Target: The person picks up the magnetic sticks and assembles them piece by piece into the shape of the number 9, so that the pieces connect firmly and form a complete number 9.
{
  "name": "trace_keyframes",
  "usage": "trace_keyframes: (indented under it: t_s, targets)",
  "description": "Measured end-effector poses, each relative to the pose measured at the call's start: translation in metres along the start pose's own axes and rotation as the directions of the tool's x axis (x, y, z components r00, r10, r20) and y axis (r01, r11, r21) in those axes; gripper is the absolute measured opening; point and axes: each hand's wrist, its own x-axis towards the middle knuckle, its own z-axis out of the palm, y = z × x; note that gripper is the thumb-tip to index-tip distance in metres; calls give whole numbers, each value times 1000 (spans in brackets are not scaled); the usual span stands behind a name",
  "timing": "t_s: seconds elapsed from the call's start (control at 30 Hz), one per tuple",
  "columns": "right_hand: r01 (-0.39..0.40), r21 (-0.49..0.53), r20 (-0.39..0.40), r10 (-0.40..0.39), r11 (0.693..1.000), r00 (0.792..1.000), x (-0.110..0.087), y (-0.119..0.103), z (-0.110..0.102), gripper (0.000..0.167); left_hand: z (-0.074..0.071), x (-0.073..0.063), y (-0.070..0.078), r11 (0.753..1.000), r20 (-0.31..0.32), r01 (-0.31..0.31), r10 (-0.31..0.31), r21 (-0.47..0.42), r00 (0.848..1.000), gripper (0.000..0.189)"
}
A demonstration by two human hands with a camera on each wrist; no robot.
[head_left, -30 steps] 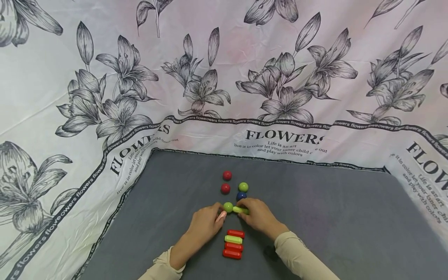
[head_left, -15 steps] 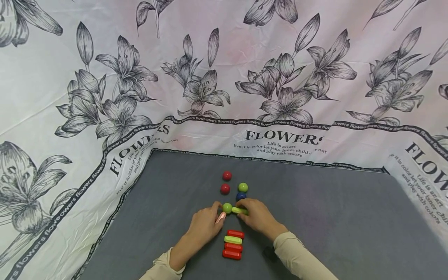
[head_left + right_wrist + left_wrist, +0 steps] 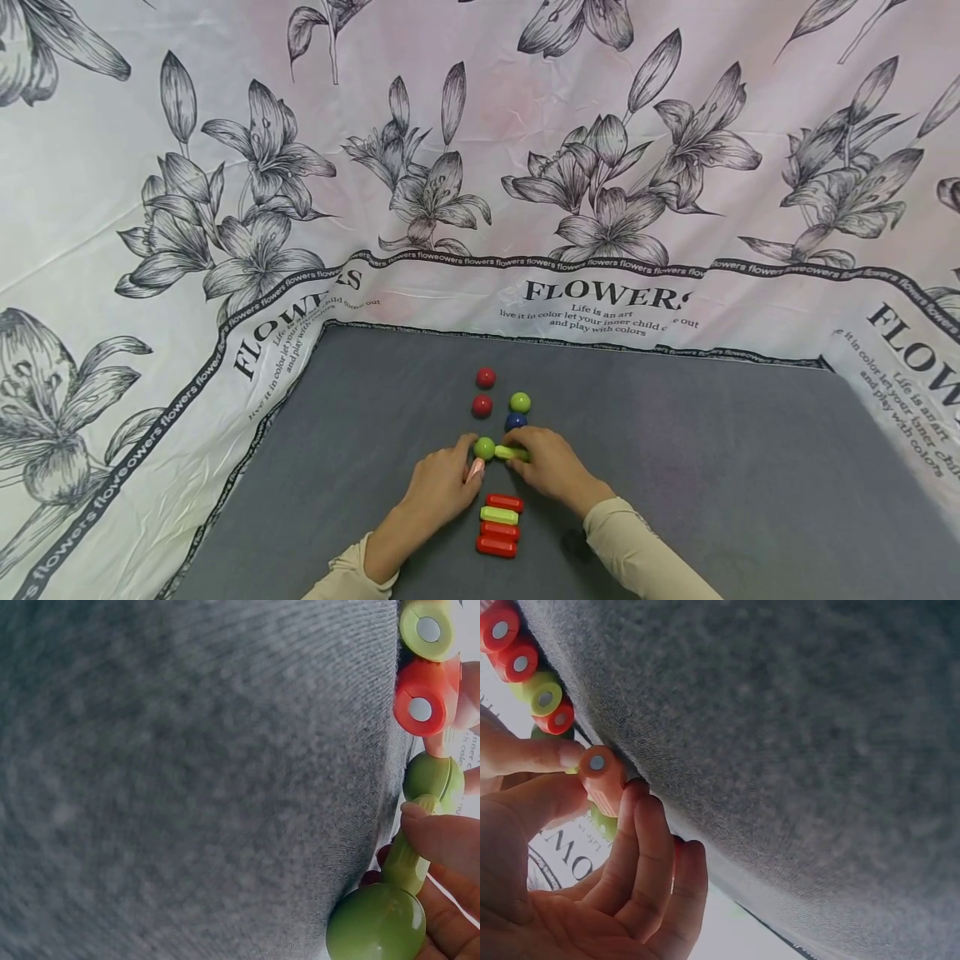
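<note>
Both hands meet at a green ball (image 3: 484, 448) mid-table. My right hand (image 3: 555, 467) pinches a yellow-green rod (image 3: 405, 862) between thumb and fingers. One end of this rod meets that ball; a large green ball (image 3: 375, 922) sits at its other end in the right wrist view, hidden by the hand from the head view. My left hand (image 3: 440, 482) grips an orange-pink rod (image 3: 604, 787) with a silver dot on its end, and its index finger reaches the left side of the ball. The orange-pink rod lies close beside the ball.
Nearer the person lies a row of rods: several red rods (image 3: 497, 546) and a yellow-green rod (image 3: 499, 516). Beyond the hands are two red balls (image 3: 482, 406), a green ball (image 3: 520, 402) and a dark blue ball (image 3: 515, 421). A flower-printed cloth (image 3: 420, 292) hangs behind the grey tabletop (image 3: 712, 467).
Both hands keep their hold. The green ball between them and the yellow-green rod have shifted very slightly left and toward the person; the row of rods stays put.
</note>
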Motion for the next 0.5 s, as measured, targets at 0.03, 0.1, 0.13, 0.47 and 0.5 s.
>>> trace_keyframes:
  t_s: [0.03, 0.1, 0.13, 0.47, 0.5]
  targets:
    - [1, 0, 0, -1, 1000, 1000, 0, 0, 0, 21, 0, 0, 0, 1000, 4, 3, -3, 0, 1000, 40]
    - [1, 1, 0, -1, 1000, 1000, 0, 0, 0, 21, 0, 0, 0, 1000, 11, 7, -7, 1, 1000, 42]
    - [0, 2, 1, 0, 1000, 1000, 0, -1, 0, 21, 0, 0, -1, 1000, 12, 4, -4, 1, 1000, 42]
    - [-8, 44, -4, 8, 999, 1000, -2, -4, -5, 24, -2, 0, 0, 1000, 27, -7, 7, -2, 1000, 44]
    - [-6, 54, -10, 7, 999, 1000, -2, -4, -6, 24, -2, 0, 0, 1000, 28, -6, 6, -2, 1000, 44]
